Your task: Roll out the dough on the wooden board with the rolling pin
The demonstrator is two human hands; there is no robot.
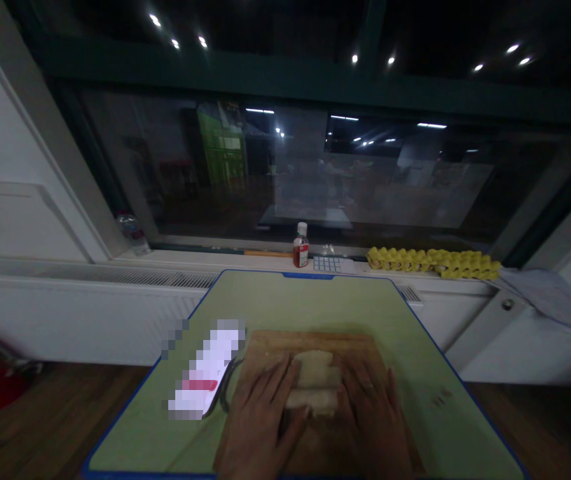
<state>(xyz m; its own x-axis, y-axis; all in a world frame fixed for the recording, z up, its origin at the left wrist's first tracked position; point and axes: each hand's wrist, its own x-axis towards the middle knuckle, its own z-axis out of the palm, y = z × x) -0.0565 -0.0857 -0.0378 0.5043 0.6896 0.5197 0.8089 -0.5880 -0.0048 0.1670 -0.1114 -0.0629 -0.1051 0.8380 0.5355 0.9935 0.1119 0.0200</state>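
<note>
A pale piece of dough (314, 373) lies on a wooden board (310, 339), with a thicker rolled or folded strip along its near side. At the dough's left edge is my left hand (265, 417), fingers stretched forward and thumb reaching to the near strip. My right hand (372, 417) lies along the right edge, its fingers stretched out and slightly apart. Both hands appear to touch the dough's sides and rest on the board. Some fingertips are blurred in the dim light.
The board sits on a green folding table (290, 300) with a blue rim. A phone (210, 373), its screen pixelated, lies left beside a dark cable (225, 390). A small bottle (300, 247), a yellow egg carton (430, 261) and a plastic bottle (132, 233) stand on the windowsill.
</note>
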